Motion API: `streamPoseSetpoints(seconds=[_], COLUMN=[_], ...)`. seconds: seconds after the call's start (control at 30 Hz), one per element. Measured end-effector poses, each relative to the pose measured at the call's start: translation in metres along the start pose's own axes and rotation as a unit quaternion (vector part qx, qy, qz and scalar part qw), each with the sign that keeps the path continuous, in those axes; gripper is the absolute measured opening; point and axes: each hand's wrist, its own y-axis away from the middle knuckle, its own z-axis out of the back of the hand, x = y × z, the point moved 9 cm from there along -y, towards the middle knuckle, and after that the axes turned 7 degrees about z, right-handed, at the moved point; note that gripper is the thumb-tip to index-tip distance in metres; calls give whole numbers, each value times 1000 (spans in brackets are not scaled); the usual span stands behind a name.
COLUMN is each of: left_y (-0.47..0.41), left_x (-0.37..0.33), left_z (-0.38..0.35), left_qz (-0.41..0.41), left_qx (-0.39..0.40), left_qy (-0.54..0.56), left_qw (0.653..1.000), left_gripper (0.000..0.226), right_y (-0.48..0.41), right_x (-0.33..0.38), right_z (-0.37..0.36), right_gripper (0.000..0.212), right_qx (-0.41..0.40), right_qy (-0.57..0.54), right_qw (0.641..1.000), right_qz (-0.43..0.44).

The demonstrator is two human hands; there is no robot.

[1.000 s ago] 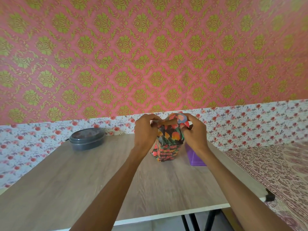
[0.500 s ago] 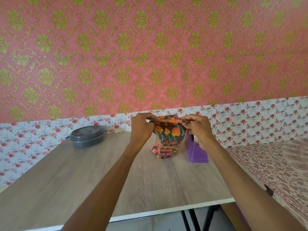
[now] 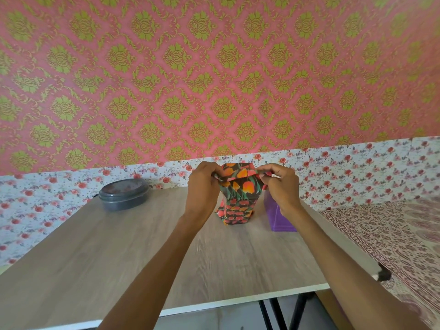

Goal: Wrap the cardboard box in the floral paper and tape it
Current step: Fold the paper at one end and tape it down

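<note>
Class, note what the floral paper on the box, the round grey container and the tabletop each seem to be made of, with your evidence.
Floral paper: thin printed paper, matt; it creases sharply at the folds.
Round grey container: probably plastic, smooth, faintly glossy, moulded lid rim.
Tabletop: wood-grain surface with pale edge band, likely laminate board.

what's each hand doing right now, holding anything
Left hand: closed, pinching the left top edge of the floral paper around the box.
Right hand: closed, pinching the right top edge of the same paper.
</note>
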Motion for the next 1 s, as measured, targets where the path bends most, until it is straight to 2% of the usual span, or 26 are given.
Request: streamPoseSetpoints(seconds=[0.07, 0.17, 0.23, 0.33, 0.43, 0.47, 0.53, 0.6, 0.67, 0.73, 0.8, 0.9, 1.0], left_y=[-1, -3, -2, 0, 1, 0, -2, -4, -6, -7, -7, -6, -5], left_x=[7, 20, 22, 27, 29, 28, 25, 25, 27, 29, 28, 19, 8], left_z=[0, -2, -3, -10, -14, -14, -14, -11, -5, 0, 0, 0, 8], left_qz=[6, 79, 122, 193, 233, 226, 196, 174, 165, 161, 150, 114, 84], left_qx=[-3, 20, 41, 111, 173, 184, 190, 154, 94, 52, 32, -8, -68], left_qy=[2, 87, 139, 230, 288, 288, 237, 177, 161, 161, 160, 124, 90], left_qw=[1000, 993, 982, 947, 912, 912, 932, 956, 969, 972, 975, 986, 990], left_gripper=[40, 38, 34, 24, 5, 7, 26, 30, 20, 16, 15, 17, 20], right_y=[0, 3, 5, 5, 2, 2, 3, 3, 4, 7, 10, 12, 11], right_x=[-11, -23, -23, -17, -6, -1, 5, 5, 1, -1, 4, 20, 29], right_z=[-1, -5, -8, -4, 6, 8, 12, 12, 9, 7, 14, 24, 30], right_gripper=[34, 27, 22, 18, 17, 20, 22, 18, 15, 23, 24, 14, 23], right_qx=[8, 24, 43, 66, 39, 18, -15, -22, 1, 15, -16, -75, -113], right_qy=[-57, -142, -172, -142, -79, -65, -50, -63, -86, -94, -71, -11, 6], right_qw=[997, 983, 976, 984, 995, 997, 999, 998, 996, 994, 997, 995, 988], right_qz=[-45, -116, -128, -85, -35, -25, -10, -12, -37, -45, -16, 60, 107])
